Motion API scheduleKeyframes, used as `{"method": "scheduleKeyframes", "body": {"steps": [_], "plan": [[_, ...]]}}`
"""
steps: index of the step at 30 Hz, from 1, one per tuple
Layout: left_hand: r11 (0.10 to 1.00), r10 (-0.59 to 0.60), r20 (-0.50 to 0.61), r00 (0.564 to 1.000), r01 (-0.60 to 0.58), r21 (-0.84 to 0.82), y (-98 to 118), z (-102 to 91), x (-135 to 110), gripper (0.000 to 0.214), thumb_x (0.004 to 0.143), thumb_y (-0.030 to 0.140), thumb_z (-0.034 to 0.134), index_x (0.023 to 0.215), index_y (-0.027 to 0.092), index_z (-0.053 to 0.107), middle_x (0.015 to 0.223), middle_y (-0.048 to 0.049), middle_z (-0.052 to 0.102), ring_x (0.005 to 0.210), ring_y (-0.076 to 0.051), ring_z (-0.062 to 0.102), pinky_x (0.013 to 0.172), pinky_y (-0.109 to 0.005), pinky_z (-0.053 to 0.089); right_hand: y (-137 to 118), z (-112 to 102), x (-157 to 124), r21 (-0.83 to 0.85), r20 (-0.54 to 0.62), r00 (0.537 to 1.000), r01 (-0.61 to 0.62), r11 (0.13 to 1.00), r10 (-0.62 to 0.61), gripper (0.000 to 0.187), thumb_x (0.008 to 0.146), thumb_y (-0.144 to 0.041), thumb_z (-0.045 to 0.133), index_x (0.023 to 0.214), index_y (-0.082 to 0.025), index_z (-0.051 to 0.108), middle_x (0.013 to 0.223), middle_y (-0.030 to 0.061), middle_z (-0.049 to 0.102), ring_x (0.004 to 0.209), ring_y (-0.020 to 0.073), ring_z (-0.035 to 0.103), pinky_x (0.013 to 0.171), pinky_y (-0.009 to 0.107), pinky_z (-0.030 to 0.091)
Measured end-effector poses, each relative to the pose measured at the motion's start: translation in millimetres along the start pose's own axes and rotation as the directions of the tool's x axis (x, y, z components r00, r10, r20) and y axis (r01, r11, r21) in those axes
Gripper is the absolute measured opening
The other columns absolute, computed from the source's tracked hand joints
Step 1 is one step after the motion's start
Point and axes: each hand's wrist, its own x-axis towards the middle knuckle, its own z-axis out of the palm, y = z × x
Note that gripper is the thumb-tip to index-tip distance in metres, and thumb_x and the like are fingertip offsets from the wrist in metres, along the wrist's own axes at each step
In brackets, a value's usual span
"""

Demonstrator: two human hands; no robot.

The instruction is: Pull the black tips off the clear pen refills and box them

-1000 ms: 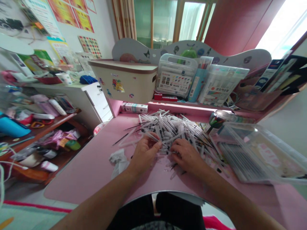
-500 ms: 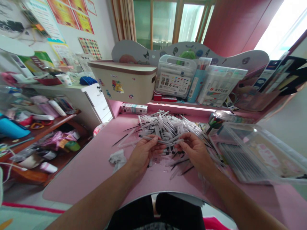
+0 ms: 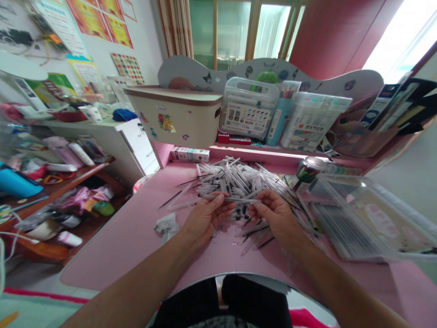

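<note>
Thumb and fingers of the left hand (image 3: 206, 216) pinch one end of a slim, translucent, whitish pen-like tube (image 3: 241, 200), and those of the right hand (image 3: 275, 212) grip its other end, so it lies level between them above the pink desk (image 3: 112, 255). Its fine details are too small to tell.

Directly beyond the hands spreads a tangled heap of white and clear pen parts (image 3: 235, 175), crowding the space up to the shelf. Loose thin black sticks (image 3: 259, 230) lie just beside the right hand, on its inner side. Near the left forearm rests a crumpled white tissue (image 3: 167, 227).

On the right, a clear plastic box with its lid raised (image 3: 385, 218) takes up that side of the desk, a row of grey pens (image 3: 344, 230) lying within. A silver-topped metal can (image 3: 309, 171) stands behind it.

Along the shelf sit a cream bin with a brown rim (image 3: 180, 120), a clear handled marker case (image 3: 249, 109) and a light-blue pencil box (image 3: 275, 125).
</note>
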Motion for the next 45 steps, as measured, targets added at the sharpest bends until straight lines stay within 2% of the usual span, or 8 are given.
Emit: {"method": "scheduleKeyframes", "body": {"steps": [8,15,21,29,38,42,45], "plan": [[1.0,-0.007,-0.02,1.0,0.007,0.0,2.4,4.3,-2.8,0.012,0.093,0.009,0.057,0.085,0.012,0.067,0.073,-0.0064,0.075,0.066,-0.013,0.074,0.058,-0.017,0.06,-1.9,-1.3,-2.1,-0.03,0.0,0.999,0.036,0.999,-0.036,0.029,0.08,-0.042,0.072,0.084,-0.021,0.052,0.074,-0.0006,0.07,0.061,0.0114,0.061,0.059,0.025,0.052],[1.0,-0.007,0.049,0.999,0.005,0.03,-4.5,0.8,-0.4,0.003,0.088,0.014,0.067,0.087,0.012,0.067,0.073,-0.0062,0.075,0.068,-0.015,0.075,0.059,-0.019,0.061,0.3,2.4,-2.6,-0.049,0.048,0.998,0.054,0.997,-0.052,0.028,0.08,-0.043,0.071,0.083,-0.021,0.054,0.073,-0.0009,0.07,0.064,0.0132,0.064,0.06,0.027,0.055],[1.0,0.009,0.061,0.998,-0.01,0.028,-10.1,0.7,0.2,0.003,0.084,0.012,0.07,0.085,0.011,0.068,0.071,-0.0057,0.075,0.066,-0.013,0.074,0.06,-0.018,0.06,-1.2,3.1,-4.9,-0.086,0.054,0.997,0.058,0.995,-0.053,0.023,0.081,-0.039,0.07,0.084,-0.02,0.058,0.073,0.0,0.07,0.064,0.013,0.064,0.062,0.028,0.057],[0.994,0.069,0.084,0.994,-0.076,0.083,-13.3,-0.2,-0.3,0.022,0.072,0.023,0.083,0.083,0.012,0.067,0.07,-0.0049,0.075,0.063,-0.013,0.073,0.061,-0.019,0.059,5.7,2.6,-5.4,-0.095,0.07,0.997,0.034,0.995,-0.028,0.022,0.083,-0.039,0.068,0.08,-0.02,0.057,0.073,-0.0005,0.069,0.061,0.0122,0.064,0.06,0.027,0.056],[0.985,0.121,0.104,0.987,-0.133,0.112,-14.7,1.4,-1.1,0.028,0.068,0.028,0.085,0.083,0.014,0.067,0.07,-0.0039,0.075,0.065,-0.014,0.072,0.062,-0.021,0.058,5.4,2.2,-5.4,-0.063,0.094,0.995,0.033,0.997,-0.027,0.023,0.084,-0.04,0.066,0.082,-0.02,0.055,0.071,-0.0008,0.069,0.057,0.0117,0.063,0.058,0.027,0.054],[0.952,0.187,0.15,0.971,-0.217,0.215,-13.7,3.6,-3.5,0.02,0.071,0.029,0.081,0.082,0.016,0.071,0.069,-0.003,0.073,0.065,-0.014,0.069,0.062,-0.023,0.055,3.9,0.3,-6.1,-0.16,0.12,0.99,0.09,0.983,-0.072,0.014,0.085,-0.033,0.063,0.083,-0.021,0.056,0.074,-0.0007,0.067,0.066,0.0136,0.065,0.065,0.028,0.054],[0.852,0.282,0.258,0.924,-0.365,0.376,-15.1,4.6,-6.8,0.007,0.074,0.022,0.077,0.077,0.016,0.074,0.082,-0.0038,0.071,0.069,-0.013,0.064,0.063,-0.024,0.05,2.0,3.1,-7.9,-0.315,0.166,0.973,0.204,0.927,-0.158,0.007,0.084,-0.027,0.063,0.083,-0.021,0.059,0.079,0.0005,0.067,0.076,0.0162,0.066,0.071,0.03,0.054]]}}
